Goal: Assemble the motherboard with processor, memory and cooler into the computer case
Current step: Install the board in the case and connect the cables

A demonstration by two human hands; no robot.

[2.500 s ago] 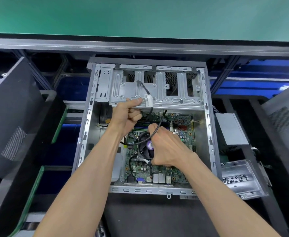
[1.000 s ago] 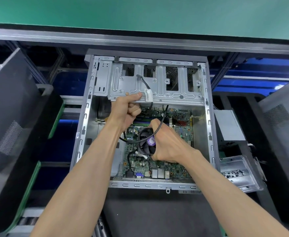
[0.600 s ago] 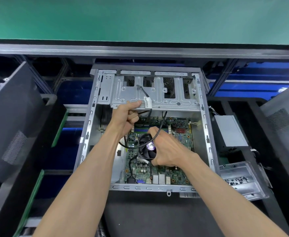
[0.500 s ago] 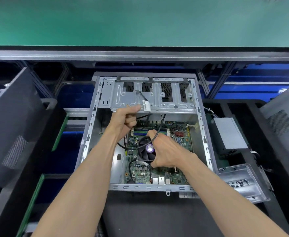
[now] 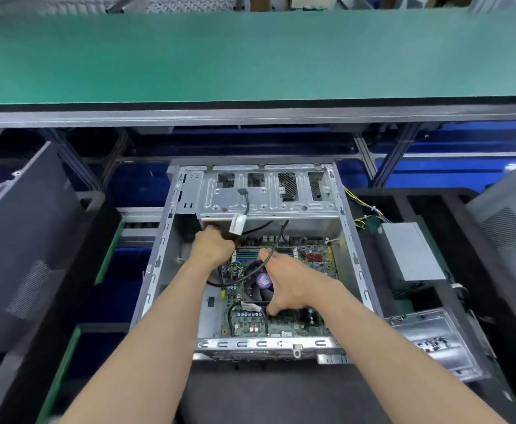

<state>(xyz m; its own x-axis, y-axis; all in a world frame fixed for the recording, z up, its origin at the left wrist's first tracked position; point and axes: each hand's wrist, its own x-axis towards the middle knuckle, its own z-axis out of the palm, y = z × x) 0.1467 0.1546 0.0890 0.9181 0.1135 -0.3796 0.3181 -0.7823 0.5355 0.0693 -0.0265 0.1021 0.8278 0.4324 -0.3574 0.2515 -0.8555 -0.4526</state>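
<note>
Green and full of tiny parts, the motherboard (image 5: 284, 301) lies flat inside the computer case (image 5: 347, 240), with the cooler (image 5: 258, 286) on top of it. The right hand (image 5: 293, 286) grips the cooler, thumb low by the board. The left hand (image 5: 214, 247) is curled at the top edge of the board, under the metal shelf (image 5: 266, 203); what it holds is hidden, maybe a cable (image 5: 244, 278). To do this well, slide the board gently, keep it level, and keep the loose wires from getting trapped under it.
</note>
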